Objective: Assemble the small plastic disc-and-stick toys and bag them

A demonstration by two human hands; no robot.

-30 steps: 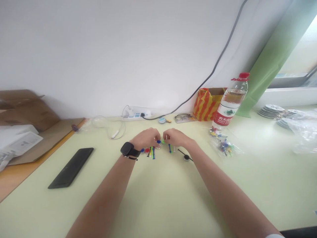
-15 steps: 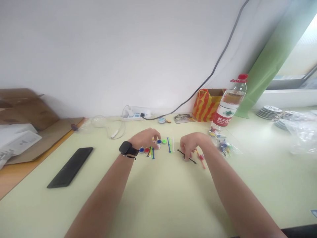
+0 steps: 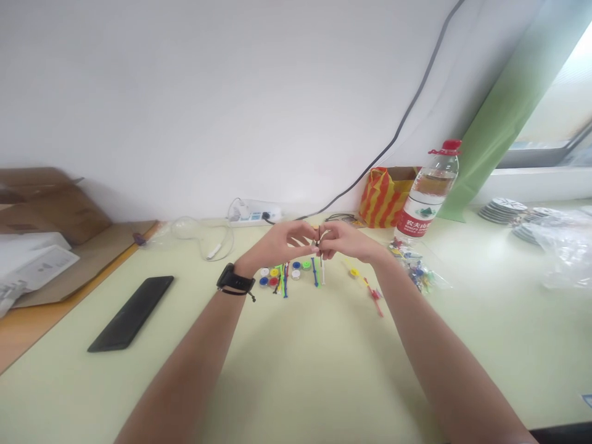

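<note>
My left hand (image 3: 289, 243) and my right hand (image 3: 346, 240) meet fingertip to fingertip above the table. My right fingers pinch a thin black arrow (image 3: 320, 246), now upright between the hands. The left fingertips press in at the same spot; whatever small piece they grip is hidden. Below the left hand lie small round discs: blue (image 3: 263, 282), red (image 3: 274, 282), yellow (image 3: 274, 272), green (image 3: 306, 265) and others. Coloured arrows, including a blue arrow (image 3: 315, 272), lie beside them. Near my right forearm are a yellow spinner piece (image 3: 354, 272) and a red arrow (image 3: 375, 297).
A water bottle (image 3: 425, 197) stands at right, by a striped bag (image 3: 386, 197) and a clear packet of small pieces (image 3: 420, 274). Stacked discs (image 3: 503, 209) lie farther right. At left are a black flat case (image 3: 132, 313), a cardboard box (image 3: 50, 203) and a power strip (image 3: 256, 214).
My right hand has lifted the black arrow off the table and moved left and away from me. My left hand has left the discs and moved right to meet it.
</note>
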